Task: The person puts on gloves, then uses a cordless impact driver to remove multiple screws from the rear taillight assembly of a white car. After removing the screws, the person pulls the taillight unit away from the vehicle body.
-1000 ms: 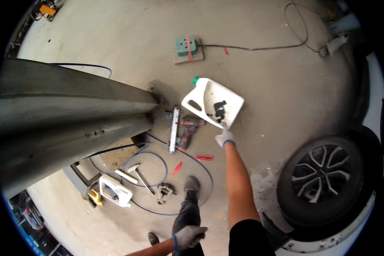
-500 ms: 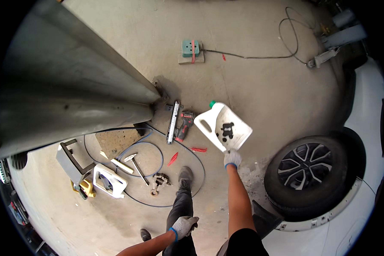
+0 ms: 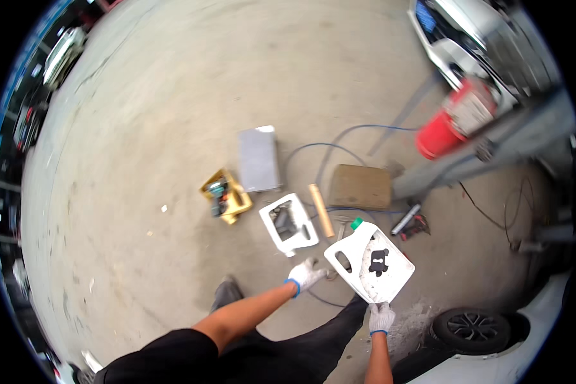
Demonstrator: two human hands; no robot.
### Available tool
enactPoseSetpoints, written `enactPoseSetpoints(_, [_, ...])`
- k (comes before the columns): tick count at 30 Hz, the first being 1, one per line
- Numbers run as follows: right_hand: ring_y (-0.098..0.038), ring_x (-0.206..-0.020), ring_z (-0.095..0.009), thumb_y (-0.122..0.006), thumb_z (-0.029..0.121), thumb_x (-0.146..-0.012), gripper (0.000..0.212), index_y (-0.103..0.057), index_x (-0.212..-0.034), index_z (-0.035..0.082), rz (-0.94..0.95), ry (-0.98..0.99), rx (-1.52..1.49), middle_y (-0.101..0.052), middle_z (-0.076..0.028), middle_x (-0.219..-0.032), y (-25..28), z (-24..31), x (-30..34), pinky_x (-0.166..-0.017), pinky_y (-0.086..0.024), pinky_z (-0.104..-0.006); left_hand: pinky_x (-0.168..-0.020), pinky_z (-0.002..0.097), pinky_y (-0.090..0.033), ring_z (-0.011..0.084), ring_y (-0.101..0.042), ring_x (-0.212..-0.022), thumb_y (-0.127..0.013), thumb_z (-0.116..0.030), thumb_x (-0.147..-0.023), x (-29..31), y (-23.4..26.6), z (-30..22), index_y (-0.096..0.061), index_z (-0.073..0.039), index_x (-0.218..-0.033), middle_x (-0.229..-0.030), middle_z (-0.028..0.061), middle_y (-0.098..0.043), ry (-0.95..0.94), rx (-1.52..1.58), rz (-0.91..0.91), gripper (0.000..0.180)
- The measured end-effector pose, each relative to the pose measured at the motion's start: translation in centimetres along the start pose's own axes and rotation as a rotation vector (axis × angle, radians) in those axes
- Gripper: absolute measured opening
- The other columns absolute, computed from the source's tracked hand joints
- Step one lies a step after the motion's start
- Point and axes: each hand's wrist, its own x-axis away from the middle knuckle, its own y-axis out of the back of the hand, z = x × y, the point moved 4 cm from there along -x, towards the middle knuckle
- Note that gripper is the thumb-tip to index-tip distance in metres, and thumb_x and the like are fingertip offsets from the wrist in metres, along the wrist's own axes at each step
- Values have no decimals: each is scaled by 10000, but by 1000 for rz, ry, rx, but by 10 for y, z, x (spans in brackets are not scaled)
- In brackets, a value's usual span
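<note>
My right hand, in a pale knitted glove with a blue cuff, is closed on the near edge of a white plastic jug with one side cut away. The jug has a green cap and a handle hole, and black parts lie inside it. My left hand, gloved the same way, is held out left of the jug with its fingers apart and nothing in it. Just beyond it, a second cut-open white jug on the floor holds dark parts.
Around lie a yellow cut-open container with tools, a grey box, a wooden strip, a brown block and blue hose. A red bucket stands by the metal post. The car wheel is at lower right.
My view has swung left, bringing the yellow container and red bucket into sight. My left hand has opened and stretched forward; my right hand still carries the jug.
</note>
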Motion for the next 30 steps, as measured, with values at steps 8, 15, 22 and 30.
enactPoseSetpoints(8, [-621, -904, -438, -744, 249, -752, 226, -653, -731, 43, 250, 682, 43, -631, -240, -797, -143, 285, 133, -854, -483, -521, -944, 388, -488, 383, -617, -1095, -708, -595, -710, 91, 321, 121, -230, 89, -1430, -1209, 305, -587, 249, -15, -263, 1102])
enactPoseSetpoints(15, [-602, -961, -460, -738, 267, -748, 247, -652, -708, 39, 368, 1127, 54, -640, -284, -860, -318, 428, 147, -936, -453, -513, -819, 385, -534, 394, -668, -942, -747, -551, -668, 80, 428, 309, 64, 128, -1446, -1046, 317, -643, 516, -18, -475, 1313])
enactPoseSetpoints(22, [-646, -807, -322, -629, 310, -862, 358, -620, -1093, 37, 621, 1281, 5, -660, -160, -786, -496, 526, 105, -891, -469, -445, -853, 424, -527, 413, -657, -969, -724, -443, -706, -12, 479, 534, -47, 135, -1445, -1058, 326, -640, 595, 146, -877, 1157])
enactPoseSetpoints(30, [-558, -1174, -365, -736, 417, -743, 928, -292, -1444, 3, 238, 266, 345, -503, -218, -1355, -755, 523, 5, -982, -465, -424, -816, 444, -523, 434, -659, -935, -705, -478, -681, -101, 605, 581, -121, 91, -1453, -1005, 304, -661, 359, 69, -1211, 1122])
